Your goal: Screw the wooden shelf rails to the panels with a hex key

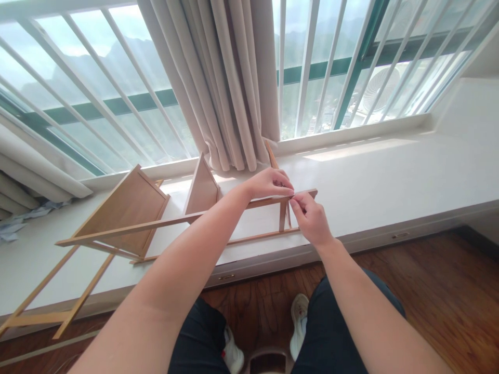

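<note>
A light-brown wooden shelf frame (156,225) lies on its side across the white window ledge, its shelf panels (120,213) standing on edge toward the left. My left hand (268,184) rests over the upper rail near its right end, thumb and fingers pinched together. My right hand (312,215) meets it from the right, also in a pinch against the same rail. The fingertips of both hands nearly touch there. Whatever small thing they hold is hidden between them. A short crossbar (283,215) joins the rails just below my hands.
Behind the frame hangs a beige curtain (234,83), between barred windows. The white ledge (390,176) has drawer handles along its front. Wooden legs (83,291) jut past the ledge at left. Below is a dark wood floor (436,291), with a small stool-like object (267,362) between my feet.
</note>
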A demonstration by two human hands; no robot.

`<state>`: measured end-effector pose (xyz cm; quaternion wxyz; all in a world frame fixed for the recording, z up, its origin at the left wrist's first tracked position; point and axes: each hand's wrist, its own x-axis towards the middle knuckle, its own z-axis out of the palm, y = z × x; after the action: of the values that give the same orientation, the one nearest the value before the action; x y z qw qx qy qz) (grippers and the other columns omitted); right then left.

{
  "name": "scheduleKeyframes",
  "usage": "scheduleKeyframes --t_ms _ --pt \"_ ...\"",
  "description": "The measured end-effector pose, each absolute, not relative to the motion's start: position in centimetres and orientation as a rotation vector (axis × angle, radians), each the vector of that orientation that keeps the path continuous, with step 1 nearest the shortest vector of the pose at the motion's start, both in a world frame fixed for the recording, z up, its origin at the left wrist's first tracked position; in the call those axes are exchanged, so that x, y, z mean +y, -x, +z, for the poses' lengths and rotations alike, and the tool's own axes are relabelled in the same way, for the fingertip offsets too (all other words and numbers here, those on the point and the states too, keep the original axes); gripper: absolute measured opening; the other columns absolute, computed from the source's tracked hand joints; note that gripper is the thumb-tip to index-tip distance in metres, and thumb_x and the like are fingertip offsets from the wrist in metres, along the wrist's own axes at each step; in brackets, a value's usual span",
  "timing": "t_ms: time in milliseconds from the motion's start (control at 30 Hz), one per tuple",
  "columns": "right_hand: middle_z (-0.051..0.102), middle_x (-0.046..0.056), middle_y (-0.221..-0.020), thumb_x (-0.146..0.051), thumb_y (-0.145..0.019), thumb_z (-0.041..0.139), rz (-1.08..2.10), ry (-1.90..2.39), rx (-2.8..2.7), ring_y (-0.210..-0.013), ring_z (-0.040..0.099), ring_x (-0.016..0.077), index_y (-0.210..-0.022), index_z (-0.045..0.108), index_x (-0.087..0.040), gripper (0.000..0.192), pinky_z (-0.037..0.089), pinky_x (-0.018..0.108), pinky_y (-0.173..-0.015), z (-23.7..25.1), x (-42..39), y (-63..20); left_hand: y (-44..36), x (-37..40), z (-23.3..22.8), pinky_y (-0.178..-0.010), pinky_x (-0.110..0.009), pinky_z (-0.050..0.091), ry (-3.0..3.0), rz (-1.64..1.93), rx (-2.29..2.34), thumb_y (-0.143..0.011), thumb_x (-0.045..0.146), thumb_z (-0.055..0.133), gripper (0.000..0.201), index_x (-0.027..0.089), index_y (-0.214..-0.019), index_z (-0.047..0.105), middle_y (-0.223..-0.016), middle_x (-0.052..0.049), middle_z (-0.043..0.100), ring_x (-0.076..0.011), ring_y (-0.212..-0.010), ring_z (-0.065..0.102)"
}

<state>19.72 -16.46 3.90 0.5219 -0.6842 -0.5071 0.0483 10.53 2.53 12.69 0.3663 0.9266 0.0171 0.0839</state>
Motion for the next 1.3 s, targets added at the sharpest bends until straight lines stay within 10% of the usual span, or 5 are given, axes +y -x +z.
scheduleKeyframes --t_ms 533,967,1300 --pt "0.033 -0.009 -0.061 -0.031 -0.093 0.055 0.161 1.528 -1.198 -0.052 0.038 0.0136 -0.099 0.058 -0.023 0.010 0.035 0.028 -0.058 3.9 -16.8 -19.7 -10.3 1.9 13.1 -0.076 -0.030 0.049 -2.390 0.142 0.075 -0.080 0.042 0.082 0.032 0.021 -0.103 0.085 -0.108 -0.007 0.065 -0.0120 -0.076 0.058" --pt "0.051 -0.005 -0.064 -0.021 -0.096 0.052 -0.062 1.426 -1.109 -0.051 0.043 0.0134 -0.091 0.058 -0.022 0.008 0.035 0.030 -0.054 4.8 -17.8 -19.8 -10.4 2.2 12.8 -0.078 -0.030 0.050 -2.395 0.157 0.019 -0.081 0.043 0.080 0.032 0.020 -0.103 0.085 -0.104 -0.007 0.065 -0.0133 -0.079 0.060" --pt "0.064 0.007 -0.098 -0.024 -0.103 0.059 -0.276 1.311 -1.271 -0.096 0.063 0.0239 -0.094 0.067 -0.022 0.012 0.052 0.041 -0.087 5.5 -18.4 -20.1 -10.4 2.0 12.9 -0.077 -0.029 0.050 -2.395 0.160 0.034 -0.081 0.041 0.081 0.030 0.020 -0.101 0.086 -0.102 -0.007 0.065 -0.0132 -0.079 0.060"
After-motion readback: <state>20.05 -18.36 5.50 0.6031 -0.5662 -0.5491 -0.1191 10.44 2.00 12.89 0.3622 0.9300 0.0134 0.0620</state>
